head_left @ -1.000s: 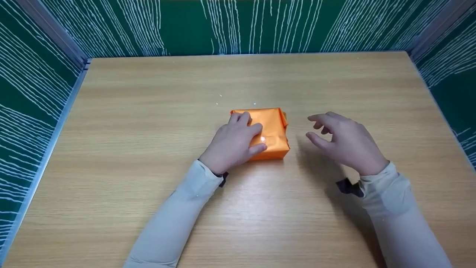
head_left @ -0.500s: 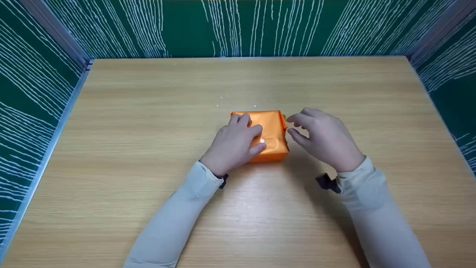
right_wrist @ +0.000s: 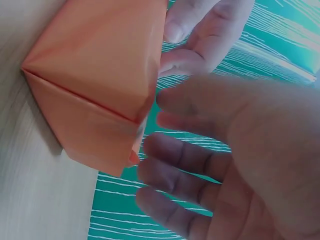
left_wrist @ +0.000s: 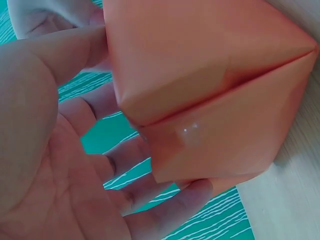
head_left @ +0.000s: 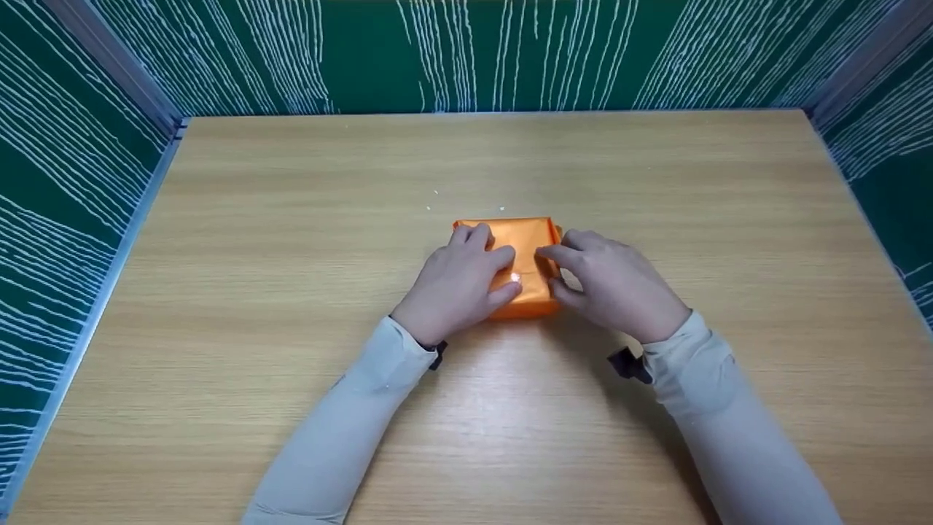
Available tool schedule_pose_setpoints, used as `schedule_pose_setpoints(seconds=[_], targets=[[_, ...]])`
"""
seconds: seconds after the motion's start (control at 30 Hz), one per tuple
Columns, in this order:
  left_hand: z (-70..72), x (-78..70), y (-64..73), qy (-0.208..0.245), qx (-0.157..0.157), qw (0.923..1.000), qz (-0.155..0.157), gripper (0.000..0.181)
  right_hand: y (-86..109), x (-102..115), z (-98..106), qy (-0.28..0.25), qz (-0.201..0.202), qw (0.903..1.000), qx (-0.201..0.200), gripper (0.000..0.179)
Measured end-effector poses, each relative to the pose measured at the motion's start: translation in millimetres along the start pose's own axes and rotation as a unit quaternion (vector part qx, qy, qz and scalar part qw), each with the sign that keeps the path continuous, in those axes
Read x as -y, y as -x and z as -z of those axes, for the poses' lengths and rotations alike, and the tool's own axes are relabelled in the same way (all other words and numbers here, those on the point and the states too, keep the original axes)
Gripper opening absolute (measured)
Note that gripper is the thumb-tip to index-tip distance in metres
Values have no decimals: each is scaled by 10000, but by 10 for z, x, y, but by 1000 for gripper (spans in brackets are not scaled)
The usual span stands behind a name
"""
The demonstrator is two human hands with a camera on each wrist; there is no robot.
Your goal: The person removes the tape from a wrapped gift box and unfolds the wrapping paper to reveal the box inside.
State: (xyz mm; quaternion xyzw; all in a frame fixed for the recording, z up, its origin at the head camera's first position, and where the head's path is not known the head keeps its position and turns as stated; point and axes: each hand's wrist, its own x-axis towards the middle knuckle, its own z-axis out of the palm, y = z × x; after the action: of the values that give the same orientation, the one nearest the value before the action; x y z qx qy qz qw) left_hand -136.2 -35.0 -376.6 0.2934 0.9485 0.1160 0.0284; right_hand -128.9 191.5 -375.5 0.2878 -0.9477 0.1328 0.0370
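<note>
An orange paper-wrapped package [head_left: 521, 235] sits on the wooden table, with a pointed end fold on each side. My left hand [head_left: 455, 281] holds its left part, thumb along the near edge and fingers over the top. In the left wrist view, the little finger of the left hand [left_wrist: 165, 207] reaches the folded end flap of the package [left_wrist: 230, 135]. Around the right end of the package is my right hand [head_left: 616, 284], index finger over the top edge. The right wrist view shows the loosely bent right fingers [right_wrist: 165, 175] close beside the package [right_wrist: 100, 100].
The wooden table [head_left: 277, 219] is bounded at the back and sides by green panels [head_left: 364, 58] with white streaks. Several tiny white specks [head_left: 501, 208] lie just behind the package. A dark strap piece [head_left: 628, 364] juts from the right sleeve.
My right hand has moved left from the open table to the package's right end, its index finger now over the top. The left hand and the package have stayed in place.
</note>
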Motion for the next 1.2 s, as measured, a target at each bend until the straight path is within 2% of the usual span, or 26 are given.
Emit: schedule_pose_setpoints(seconds=[0.17,0.5,0.83,1.2], targets=[[-8,-6,-1,-6,-7,10000,5,36,-2,-2,-15,2,-175,9995,245,37],[-23,0,3,-35,-64,9999,-78,35,18,-13,-33,-285,223,9990,-264,17],[27,44,13,191,324,9993,44,53,-22,4,-59,-367,-20,9992,-157,17],[16,53,9,272,356,9990,74,74,-17,25,-72,-410,-229,9989,-78,14]])
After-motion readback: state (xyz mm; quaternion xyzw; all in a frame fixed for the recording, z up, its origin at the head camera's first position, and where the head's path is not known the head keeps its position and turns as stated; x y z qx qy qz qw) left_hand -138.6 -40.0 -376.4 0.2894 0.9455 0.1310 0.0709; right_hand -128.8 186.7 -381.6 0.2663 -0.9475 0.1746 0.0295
